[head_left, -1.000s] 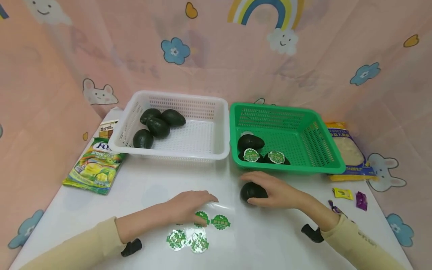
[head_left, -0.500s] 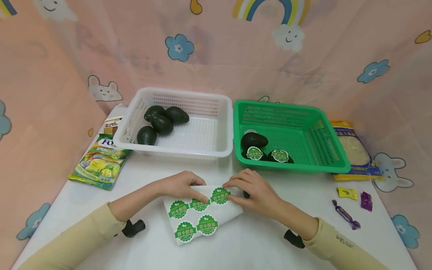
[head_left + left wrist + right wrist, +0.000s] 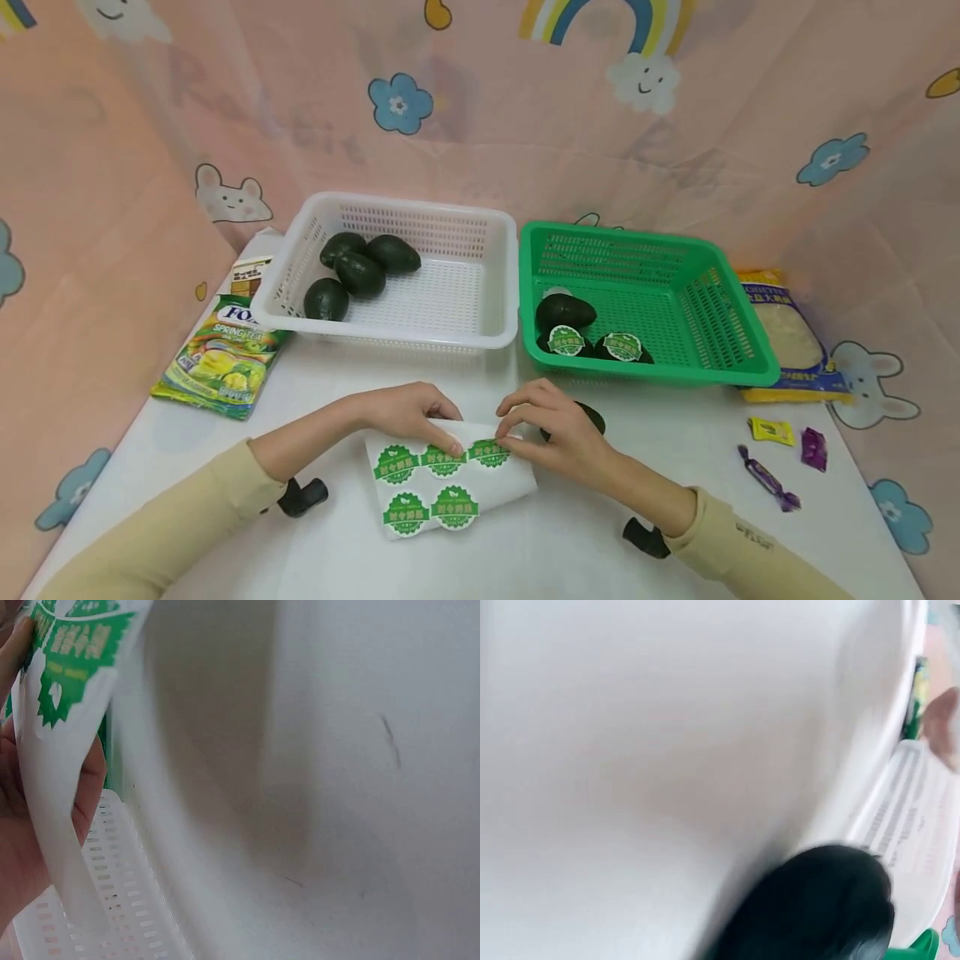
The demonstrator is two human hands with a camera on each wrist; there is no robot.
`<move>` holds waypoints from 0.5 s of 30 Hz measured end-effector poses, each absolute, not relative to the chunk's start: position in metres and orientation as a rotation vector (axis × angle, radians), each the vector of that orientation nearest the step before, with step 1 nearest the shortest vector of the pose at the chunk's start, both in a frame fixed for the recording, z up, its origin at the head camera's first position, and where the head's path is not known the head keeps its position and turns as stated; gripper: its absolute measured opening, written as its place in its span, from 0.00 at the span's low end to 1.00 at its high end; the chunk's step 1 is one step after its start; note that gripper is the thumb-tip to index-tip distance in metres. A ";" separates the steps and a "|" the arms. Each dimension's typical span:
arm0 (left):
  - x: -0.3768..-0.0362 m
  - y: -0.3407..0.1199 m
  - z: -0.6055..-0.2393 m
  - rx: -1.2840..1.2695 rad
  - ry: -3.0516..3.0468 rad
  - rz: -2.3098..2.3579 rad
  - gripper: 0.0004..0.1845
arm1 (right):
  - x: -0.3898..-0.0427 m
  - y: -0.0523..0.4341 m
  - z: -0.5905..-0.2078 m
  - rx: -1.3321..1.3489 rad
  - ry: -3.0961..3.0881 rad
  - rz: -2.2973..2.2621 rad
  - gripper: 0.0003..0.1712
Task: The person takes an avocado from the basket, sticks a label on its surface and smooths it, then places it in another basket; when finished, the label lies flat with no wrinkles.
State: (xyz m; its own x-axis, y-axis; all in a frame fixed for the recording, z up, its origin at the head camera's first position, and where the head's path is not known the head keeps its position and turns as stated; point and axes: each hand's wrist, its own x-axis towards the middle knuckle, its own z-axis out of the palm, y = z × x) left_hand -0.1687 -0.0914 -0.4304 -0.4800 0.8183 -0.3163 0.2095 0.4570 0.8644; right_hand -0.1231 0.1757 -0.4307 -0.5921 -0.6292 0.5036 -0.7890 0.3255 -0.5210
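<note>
five round green-and-white stickers on one white sheet, lower centre. left hand pinches the sheet; right hand pinches the upper-right sticker, its top edge hidden. one loose avocado behind, half covered. upper centre: white basket, four avocados; green basket, three, two cut by rim.

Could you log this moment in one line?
left hand: grips white sheet with round green stickers | right hand: pinches upper-right sticker | dark green oval avocado: on white table beside right hand
</note>
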 end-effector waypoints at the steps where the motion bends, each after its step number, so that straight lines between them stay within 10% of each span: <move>1: -0.170 -0.090 -0.432 0.877 1.962 0.994 0.08 | -0.122 0.177 -0.430 1.251 -2.430 1.203 0.08; 9: -0.164 -0.078 -0.436 1.139 2.336 0.760 0.36 | -0.118 0.199 -0.406 0.420 -2.809 1.936 0.07; 15: -0.146 -0.044 -0.422 1.032 2.368 1.320 0.12 | -0.119 0.215 -0.398 0.186 -2.830 1.988 0.13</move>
State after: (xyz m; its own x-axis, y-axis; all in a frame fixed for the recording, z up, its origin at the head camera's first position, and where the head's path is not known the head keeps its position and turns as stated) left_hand -0.1463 -0.0439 -0.4223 -0.7218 0.6808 0.1242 0.4637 0.3426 0.8171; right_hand -0.1188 0.2151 -0.3978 -0.9430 -0.2672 -0.1984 0.0960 0.3525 -0.9309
